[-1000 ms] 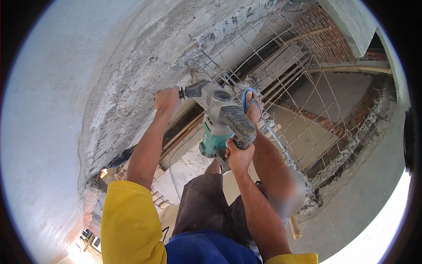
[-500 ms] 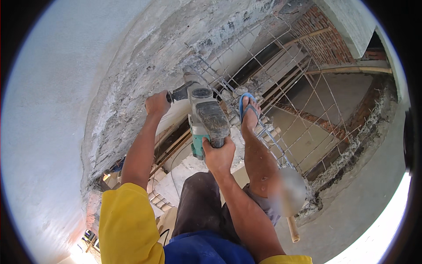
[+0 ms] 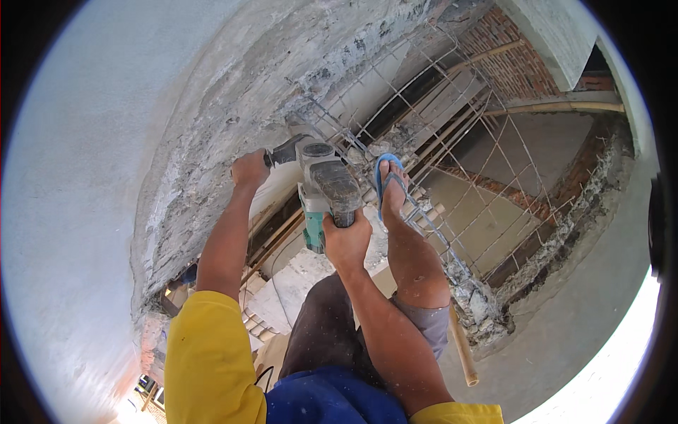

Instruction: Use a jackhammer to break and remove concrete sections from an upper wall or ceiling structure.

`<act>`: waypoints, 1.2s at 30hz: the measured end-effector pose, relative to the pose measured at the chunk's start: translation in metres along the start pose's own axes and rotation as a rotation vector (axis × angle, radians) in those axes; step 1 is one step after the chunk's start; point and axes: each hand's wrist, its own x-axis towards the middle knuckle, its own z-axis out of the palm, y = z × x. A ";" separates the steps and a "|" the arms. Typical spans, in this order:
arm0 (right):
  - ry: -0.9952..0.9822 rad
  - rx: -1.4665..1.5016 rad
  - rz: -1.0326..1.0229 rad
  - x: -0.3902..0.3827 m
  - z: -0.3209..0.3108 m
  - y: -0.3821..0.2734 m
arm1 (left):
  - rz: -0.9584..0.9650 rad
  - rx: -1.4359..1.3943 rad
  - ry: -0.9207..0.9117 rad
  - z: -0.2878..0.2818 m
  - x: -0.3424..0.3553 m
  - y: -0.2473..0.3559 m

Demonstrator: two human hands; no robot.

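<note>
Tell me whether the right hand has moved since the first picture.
Yes: the right hand, gripping the power tool, has shifted left, away from the steel mesh.

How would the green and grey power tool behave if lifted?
The power tool is probably heavy: it is bulky, and the left hand and right hand both grip it. Its hard casing should stay stiff; its long shape might tip in one hand.

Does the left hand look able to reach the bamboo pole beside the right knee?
Probably not: the left hand holds the power tool by its side handle, with the right forearm between hand and pole.
</note>
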 end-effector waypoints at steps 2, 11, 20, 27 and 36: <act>0.029 0.026 -0.019 0.015 0.010 0.008 | 0.017 0.021 0.009 -0.004 0.018 0.002; -0.061 -0.061 0.088 0.007 0.016 0.026 | 0.001 -0.016 -0.018 0.036 0.016 -0.011; -0.110 0.074 0.070 -0.012 -0.011 -0.008 | 0.058 0.026 0.011 -0.009 -0.015 -0.004; -0.208 0.077 0.154 -0.062 -0.061 -0.005 | 0.042 -0.007 0.105 -0.031 -0.081 0.000; -0.052 0.192 -0.103 -0.082 -0.052 0.018 | 0.074 0.038 0.149 -0.035 -0.087 0.005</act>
